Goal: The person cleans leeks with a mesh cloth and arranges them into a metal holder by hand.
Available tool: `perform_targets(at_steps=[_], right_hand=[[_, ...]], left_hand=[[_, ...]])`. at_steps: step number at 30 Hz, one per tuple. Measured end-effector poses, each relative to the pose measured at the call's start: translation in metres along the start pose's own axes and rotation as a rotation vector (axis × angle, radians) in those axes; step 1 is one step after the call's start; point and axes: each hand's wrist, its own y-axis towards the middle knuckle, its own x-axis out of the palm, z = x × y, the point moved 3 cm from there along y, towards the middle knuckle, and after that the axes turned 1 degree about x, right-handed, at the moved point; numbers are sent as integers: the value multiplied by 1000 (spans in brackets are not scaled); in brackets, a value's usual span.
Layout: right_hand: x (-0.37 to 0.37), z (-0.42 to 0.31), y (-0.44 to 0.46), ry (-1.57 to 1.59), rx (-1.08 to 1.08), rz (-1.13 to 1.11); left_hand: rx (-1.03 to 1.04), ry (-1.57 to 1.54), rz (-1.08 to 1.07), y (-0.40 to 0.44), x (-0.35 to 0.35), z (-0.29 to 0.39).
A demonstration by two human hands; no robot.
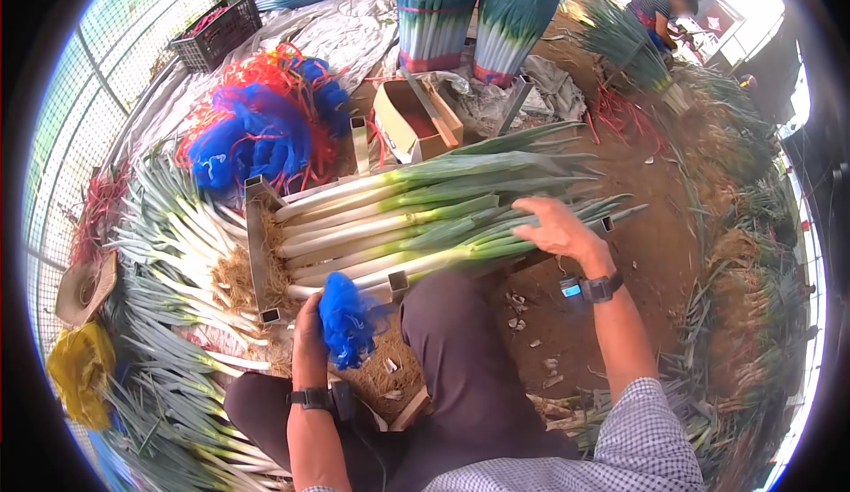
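Observation:
Several long leeks or large green onions (390, 207) lie side by side across a metal frame (258, 253) in front of me, white root ends to the left and green leaves to the right. My left hand (309, 337) is by the near root end, closed on a bunched blue mesh net (343, 319) that hangs beside its fingers. Over the green leaves at the right is my right hand (560, 229), fingers apart and holding nothing; whether it touches the leaves I cannot tell.
Loose leeks (177, 315) are piled at the left, more (735, 271) at the right. Blue nets and red ties (257, 129) lie beyond the frame, near a cardboard box (412, 120). Tall wrapped bundles (434, 18) stand behind. A person (660, 15) bends at the far right.

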Motion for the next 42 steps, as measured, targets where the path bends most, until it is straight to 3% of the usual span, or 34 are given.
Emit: perform_targets(at_steps=[2, 6, 7, 9, 10, 16, 20, 26, 30, 34, 37, 42], right_hand=[[-13, 3, -4, -13, 16, 100], [25, -4, 9, 20, -122, -54], [42, -6, 11, -23, -255, 20], [73, -9, 23, -63, -283, -38], [86, -9, 28, -72, -295, -59], [105, -9, 50, -109, -200, -240], [79, -18, 67, -186, -170, -230], [75, -36, 89, -196, -187, -278], [126, -29, 86, -155, -220, -483], [126, -31, 74, -75, -200, -287], [126, -32, 70, -167, -310, -251], [128, -28, 63, -60, -392, -30]], left_hand=[[-57, 4, 33, 11, -18, -7], [-101, -68, -10, 16, -11, -8], [-55, -33, -25, 14, -9, -8], [-21, -16, 24, 25, -24, -11], [-48, -79, -60, 26, -18, -7], [-21, -136, -19, 28, -10, -7], [69, 326, 170, 17, 0, -3], [67, 613, 159, 5, -7, -16], [39, 871, 49, -13, 22, -3], [129, 1065, 30, -16, 37, 4], [193, 1032, 49, -5, 32, -5], [208, 1014, 115, 1, 15, -19]])
